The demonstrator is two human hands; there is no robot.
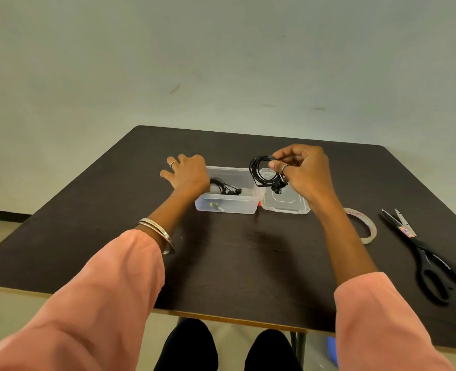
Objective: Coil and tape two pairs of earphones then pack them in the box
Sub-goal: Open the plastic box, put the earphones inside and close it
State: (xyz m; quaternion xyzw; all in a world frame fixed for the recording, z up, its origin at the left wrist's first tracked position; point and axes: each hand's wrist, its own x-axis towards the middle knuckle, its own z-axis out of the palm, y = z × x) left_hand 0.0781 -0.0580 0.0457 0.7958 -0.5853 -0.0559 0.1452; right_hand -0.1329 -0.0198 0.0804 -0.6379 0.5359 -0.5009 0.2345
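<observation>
The right hand (301, 170) has its fingers curled in tight, and the thumb and fingertips pinch a black coil of earphones (261, 171). The coil hangs in the air in the middle of the frame, just above the gap between the box (228, 203) and its lid (285, 202). The little ear pieces dangle under the loops. I think the pinch keeps the loops from springing apart. I cannot see any tape on this coil, so I cannot tell if it is taped yet.

The left hand (186, 174) is open, with its fingers spread out loose. It rests against the far left end of the clear box, most likely to keep the box from sliding when something drops in. Inside the box lies another pair of earphones (225, 187), black and curled up, near the far wall. So one pair looks packed and one is left to go in.

The lid lies flat just to the right of the box, out of the way so the box stays open.

Further right, partly hidden by the right arm, a roll of tape (366, 226) sits on the dark table (248, 250). Black scissors (422, 250) lie at the right edge of the frame, close enough to reach.
</observation>
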